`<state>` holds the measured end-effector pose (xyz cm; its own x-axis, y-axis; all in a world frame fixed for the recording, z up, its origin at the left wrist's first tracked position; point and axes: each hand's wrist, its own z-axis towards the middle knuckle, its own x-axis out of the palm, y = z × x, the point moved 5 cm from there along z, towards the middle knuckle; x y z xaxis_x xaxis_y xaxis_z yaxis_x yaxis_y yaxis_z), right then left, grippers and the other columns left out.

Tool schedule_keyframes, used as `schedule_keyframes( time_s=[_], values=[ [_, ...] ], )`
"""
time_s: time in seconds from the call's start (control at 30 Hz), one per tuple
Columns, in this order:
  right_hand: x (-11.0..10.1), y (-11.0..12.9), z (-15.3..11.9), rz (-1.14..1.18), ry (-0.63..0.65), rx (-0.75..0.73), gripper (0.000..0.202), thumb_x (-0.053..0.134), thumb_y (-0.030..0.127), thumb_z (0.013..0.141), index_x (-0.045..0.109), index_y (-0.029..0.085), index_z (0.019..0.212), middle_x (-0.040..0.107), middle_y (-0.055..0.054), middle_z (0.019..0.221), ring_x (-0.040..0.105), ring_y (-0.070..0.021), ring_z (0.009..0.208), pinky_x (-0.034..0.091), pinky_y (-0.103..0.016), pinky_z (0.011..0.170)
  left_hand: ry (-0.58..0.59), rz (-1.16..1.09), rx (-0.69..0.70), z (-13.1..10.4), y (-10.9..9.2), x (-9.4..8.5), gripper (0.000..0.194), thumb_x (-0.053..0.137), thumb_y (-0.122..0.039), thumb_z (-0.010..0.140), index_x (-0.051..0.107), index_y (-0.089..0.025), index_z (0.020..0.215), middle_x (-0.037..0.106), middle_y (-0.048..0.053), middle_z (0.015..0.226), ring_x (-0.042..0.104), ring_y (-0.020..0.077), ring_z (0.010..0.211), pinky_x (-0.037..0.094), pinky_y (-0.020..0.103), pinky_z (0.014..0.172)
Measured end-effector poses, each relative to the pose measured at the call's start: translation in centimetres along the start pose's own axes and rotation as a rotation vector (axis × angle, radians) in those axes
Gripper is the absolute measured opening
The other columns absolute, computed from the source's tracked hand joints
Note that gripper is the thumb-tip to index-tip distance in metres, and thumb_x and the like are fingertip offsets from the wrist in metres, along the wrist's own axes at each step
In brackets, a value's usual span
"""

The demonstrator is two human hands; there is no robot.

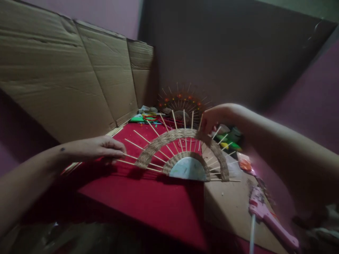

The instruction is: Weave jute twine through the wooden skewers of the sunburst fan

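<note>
A half-round woven fan (pixel 159 141) stands tilted over the table, with thin wooden sticks spreading from a pale blue half-disc (pixel 188 169). Two bands of twisted brown cord run across the sticks, one close round the half-disc and one farther out. At the left edge, my left hand (pixel 109 148) pinches the ends of the lowest sticks. My right hand (pixel 212 118) is closed at the top right of the fan, by the outer band and a stick; its fingertips are partly hidden in shadow.
A pink glue gun (pixel 265 211) lies at right, near a brown board (pixel 227 201). Red cloth (pixel 148 201) covers the table. Behind stands another decorated stick fan (pixel 180 100). Coloured craft materials (pixel 148 118) lie at the back. Tall cardboard (pixel 100 63) walls the left side.
</note>
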<state>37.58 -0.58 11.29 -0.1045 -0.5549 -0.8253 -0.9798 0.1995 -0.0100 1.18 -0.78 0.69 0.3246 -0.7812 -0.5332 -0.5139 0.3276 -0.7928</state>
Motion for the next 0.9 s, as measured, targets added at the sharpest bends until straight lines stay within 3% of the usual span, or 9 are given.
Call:
schedule_keyframes(
  time_s=[0.1, 0.27, 0.43, 0.57, 0.63, 0.77, 0.9],
  values=[
    [1.1, 0.3, 1.8, -0.002, -0.059, -0.137, 0.011, 0.073, 0.003, 0.06, 0.074, 0.014, 0.063, 0.065, 0.0, 0.05, 0.053, -0.0078, 0.044, 0.042, -0.023, 0.052, 0.045, -0.066, -0.064, 0.8, 1.7, 0.2, 0.026, 0.05, -0.042, 0.086, 0.061, -0.02, 0.076, 0.06, -0.001, 0.064, 0.049, 0.0113, 0.054, 0.038, 0.021, 0.055],
    [5.0, 0.4, 2.7, 0.025, 0.056, -0.296, 0.013, 0.067, 0.008, 0.064, 0.075, 0.019, 0.063, 0.065, 0.003, 0.051, 0.053, -0.0088, 0.048, 0.041, -0.022, 0.052, 0.072, -0.016, -0.084, 1.2, 3.9, -0.4, 0.031, 0.051, -0.044, 0.085, 0.058, -0.019, 0.069, 0.052, -0.002, 0.062, 0.042, 0.0106, 0.055, 0.034, 0.019, 0.054],
    [7.6, 1.2, 2.8, 0.055, 0.042, -0.391, 0.006, 0.072, 0.016, 0.063, 0.076, 0.021, 0.065, 0.067, 0.005, 0.055, 0.053, -0.0081, 0.051, 0.04, -0.02, 0.054, 0.028, 0.264, -0.055, 1.0, 4.3, -1.8, 0.033, 0.05, -0.047, 0.083, 0.059, -0.02, 0.066, 0.058, -0.001, 0.069, 0.049, 0.014, 0.067, 0.04, 0.019, 0.066],
    [8.6, 1.1, 3.4, 0.047, 0.011, -0.4, 0.01, 0.073, 0.023, 0.065, 0.078, 0.02, 0.073, 0.071, 0.003, 0.065, 0.057, -0.0099, 0.059, 0.04, -0.019, 0.056, 0.011, 0.358, -0.088, 0.5, 4.0, -2.0, 0.033, 0.043, -0.043, 0.083, 0.063, -0.019, 0.071, 0.063, 0.0, 0.077, 0.054, 0.0146, 0.075, 0.04, 0.018, 0.073],
    [8.3, 0.6, 4.0, 0.041, -0.062, -0.376, 0.014, 0.071, 0.026, 0.068, 0.078, 0.017, 0.077, 0.071, 0.001, 0.069, 0.06, -0.0119, 0.064, 0.041, -0.02, 0.058, 0.005, 0.376, -0.108, 0.2, 3.8, -2.0, 0.035, 0.038, -0.04, 0.084, 0.064, -0.018, 0.075, 0.064, 0.001, 0.08, 0.054, 0.0138, 0.078, 0.039, 0.017, 0.075],
    [6.5, 0.1, 5.9, 0.042, -0.348, -0.277, 0.023, 0.059, 0.022, 0.077, 0.076, 0.012, 0.09, 0.072, -0.005, 0.081, 0.062, -0.0161, 0.077, 0.042, -0.021, 0.065, -0.018, 0.343, -0.151, -0.1, 4.2, -2.1, 0.037, 0.039, -0.043, 0.081, 0.064, -0.017, 0.073, 0.065, 0.0, 0.08, 0.052, 0.0132, 0.078, 0.037, 0.017, 0.076],
    [6.2, 1.9, 7.9, 0.07, -0.491, -0.229, 0.025, 0.058, 0.021, 0.079, 0.073, 0.015, 0.098, 0.073, -0.005, 0.091, 0.064, -0.0164, 0.084, 0.042, -0.02, 0.068, -0.061, 0.308, -0.167, -0.1, 4.4, -2.2, 0.036, 0.042, -0.045, 0.079, 0.066, -0.019, 0.074, 0.067, -0.001, 0.08, 0.052, 0.0137, 0.079, 0.037, 0.018, 0.077]
  ],
)
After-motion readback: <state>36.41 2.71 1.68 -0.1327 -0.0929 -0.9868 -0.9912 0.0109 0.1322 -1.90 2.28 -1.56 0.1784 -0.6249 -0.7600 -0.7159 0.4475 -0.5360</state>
